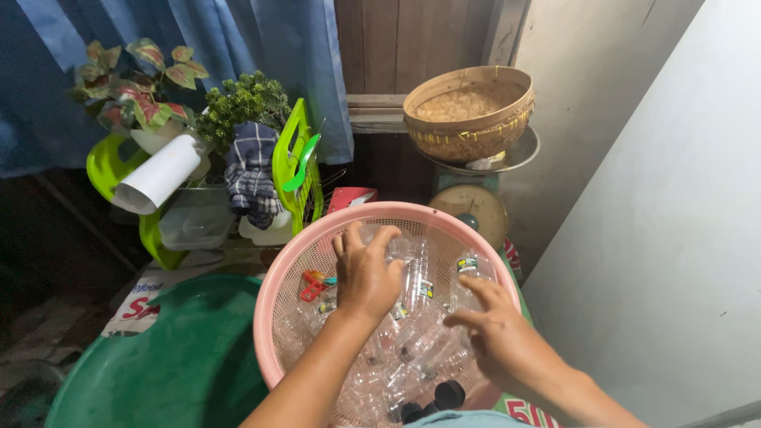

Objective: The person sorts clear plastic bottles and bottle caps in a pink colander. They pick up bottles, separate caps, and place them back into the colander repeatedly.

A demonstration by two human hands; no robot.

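- Nearest the camera: both forearms reach forward from the lower edge into a pink mesh basket (273,277) filled with clear empty plastic bottles (416,341).
- Left hand (365,273): palm down, fingers curled over the top of one upright clear bottle (404,254) near the basket's far side. The grip looks closed on it, though the palm hides the contact.
- Right hand (495,333): fingers extended and slightly spread, palm down, fingertips resting on the bottles at the basket's right side. Open; nothing enclosed.
- A bottle with a dark label (466,269) stands just beyond the right hand's fingertips.
- Red and orange plastic bits (313,284) lie among the bottles, just left of the left hand.
- Black caps (448,394) sit at the near edge of the pile.
- A green basin (174,364) is just beside the basket, on the left.
- Behind: a woven bamboo basket (469,111) sits on the pan of a weighing scale (476,208).
- Far left: a potted plant with pink-green leaves (143,87), a checked cloth (252,170), a lime-green plastic rack (292,162), and a blue curtain (261,40).
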